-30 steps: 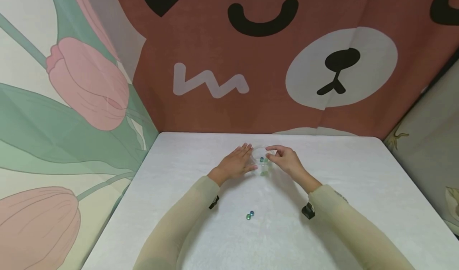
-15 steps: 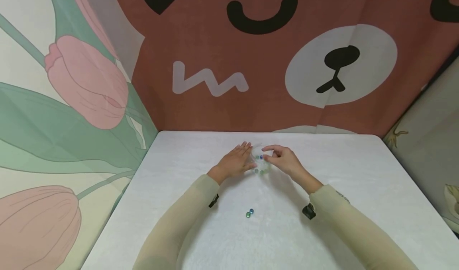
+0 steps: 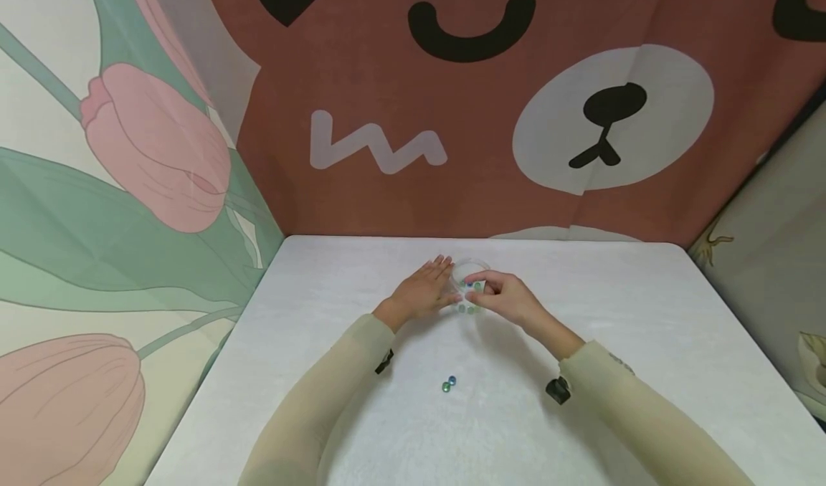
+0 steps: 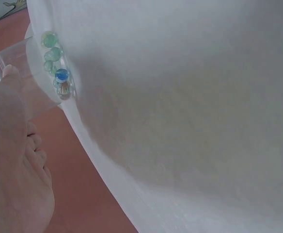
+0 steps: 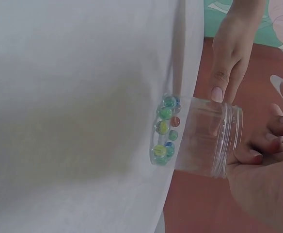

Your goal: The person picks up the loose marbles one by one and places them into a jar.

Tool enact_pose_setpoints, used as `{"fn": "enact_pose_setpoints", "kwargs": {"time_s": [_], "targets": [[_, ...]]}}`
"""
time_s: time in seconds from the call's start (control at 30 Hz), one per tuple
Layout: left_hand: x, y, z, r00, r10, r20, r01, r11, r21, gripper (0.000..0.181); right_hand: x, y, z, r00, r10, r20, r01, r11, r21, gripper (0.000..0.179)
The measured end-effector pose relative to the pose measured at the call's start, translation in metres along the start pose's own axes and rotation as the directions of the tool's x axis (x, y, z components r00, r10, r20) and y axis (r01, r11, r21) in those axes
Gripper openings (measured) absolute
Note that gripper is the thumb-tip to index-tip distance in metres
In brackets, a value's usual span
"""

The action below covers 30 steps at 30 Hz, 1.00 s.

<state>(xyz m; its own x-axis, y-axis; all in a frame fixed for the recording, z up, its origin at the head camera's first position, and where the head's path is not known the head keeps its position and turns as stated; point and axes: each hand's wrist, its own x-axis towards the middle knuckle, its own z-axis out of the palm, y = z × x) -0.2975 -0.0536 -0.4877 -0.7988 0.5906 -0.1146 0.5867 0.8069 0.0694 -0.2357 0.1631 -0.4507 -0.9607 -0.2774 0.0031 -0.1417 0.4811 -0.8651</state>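
Note:
Near the back of the table a clear jar [image 5: 195, 138] stands upright, lidless, with several marbles [image 5: 162, 127] in green, blue, yellow and orange-brown at its bottom. My left hand [image 3: 416, 292] holds its left side, thumb on the near side and long fingers behind. Over the mouth, from the right, comes my right hand [image 3: 516, 299]; its thumb and index tips are apart, and I see no marble between them. Its other fingers curl beside the rim in the right wrist view. A green marble [image 3: 446, 387] and a blue marble [image 3: 452, 380] lie together closer to me.
The white table [image 3: 361, 429] ends at a reddish-brown cloth wall [image 3: 361, 206] close behind the jar. A flower-patterned cloth [image 3: 161, 149] hangs on the left, and a grey cloth [image 3: 774, 242] on the right.
My right hand has shifted left and slightly down over the jar's mouth, its index finger lowered. Marbles inside the jar have shifted. The left hand and the two loose marbles stay put.

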Motion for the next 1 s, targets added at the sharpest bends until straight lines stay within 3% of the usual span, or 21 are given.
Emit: {"fn": "enact_pose_setpoints", "kwargs": {"time_s": [0.27, 0.5, 0.83, 1.0], "targets": [[-0.001, 0.000, 0.000, 1.000, 0.005, -0.017, -0.005, 1.000, -0.006, 0.085, -0.007, 0.005, 0.004, 0.996, -0.032, 0.081, 0.031, 0.999, 0.025, 0.034], [0.000, 0.000, 0.001, 1.000, 0.005, -0.023, -0.004, 1.000, 0.019, 0.081, -0.016, 0.008, 0.011, 0.979, -0.089, 0.182, 0.083, 0.996, 0.043, 0.037], [0.000, 0.002, 0.000, 1.000, -0.015, -0.010, 0.015, 1.000, 0.002, 0.085, -0.021, 0.014, 0.020, 0.939, -0.183, 0.292, 0.177, 0.983, 0.048, 0.043], [0.000, 0.002, 0.001, 1.000, -0.018, -0.013, 0.018, 1.000, 0.009, 0.084, -0.024, 0.014, 0.022, 0.906, -0.199, 0.373, 0.192, 0.980, 0.056, 0.044]]}}
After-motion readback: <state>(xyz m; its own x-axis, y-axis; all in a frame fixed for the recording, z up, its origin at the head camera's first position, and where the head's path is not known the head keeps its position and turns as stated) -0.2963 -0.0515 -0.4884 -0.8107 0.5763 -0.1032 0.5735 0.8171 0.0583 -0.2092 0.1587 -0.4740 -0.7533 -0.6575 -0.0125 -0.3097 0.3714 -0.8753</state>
